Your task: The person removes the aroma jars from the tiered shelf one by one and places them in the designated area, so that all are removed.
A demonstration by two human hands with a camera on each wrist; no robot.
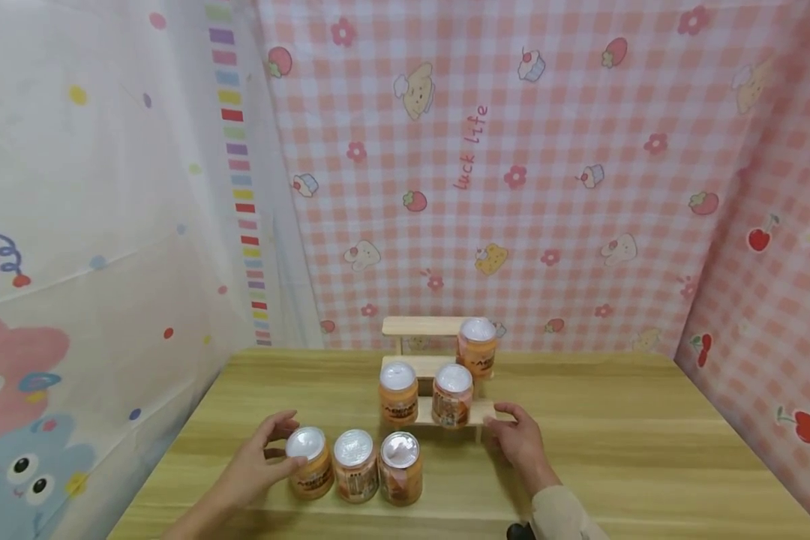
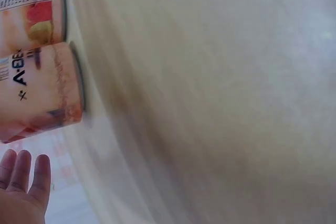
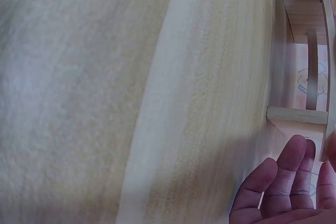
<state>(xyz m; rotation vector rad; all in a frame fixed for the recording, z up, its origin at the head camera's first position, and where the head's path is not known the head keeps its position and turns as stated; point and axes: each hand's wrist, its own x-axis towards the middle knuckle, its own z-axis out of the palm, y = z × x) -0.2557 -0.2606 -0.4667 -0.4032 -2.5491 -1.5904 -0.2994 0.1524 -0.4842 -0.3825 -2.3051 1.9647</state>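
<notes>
Three orange-labelled cans with silvery lids stand in a row on the table: a left can (image 1: 310,463), a middle can (image 1: 355,466) and a right can (image 1: 401,469). My left hand (image 1: 259,457) is beside the left can, thumb near its lid; in the left wrist view its fingers (image 2: 39,179) are extended, apart from the can (image 2: 42,93). At the right end of a stepped wooden rack (image 1: 412,326), my right hand (image 1: 521,442) holds the lowest board by its corner with thumb and forefinger. The other fingers (image 3: 289,174) are loosely bent.
On the rack's lowest step stand two more cans, one left (image 1: 398,394) and one right (image 1: 452,396). Another can (image 1: 478,346) is higher up at the right. A checked cloth (image 1: 547,217) hangs behind the wooden table (image 1: 614,420). A small black object (image 1: 520,532) lies near the right sleeve.
</notes>
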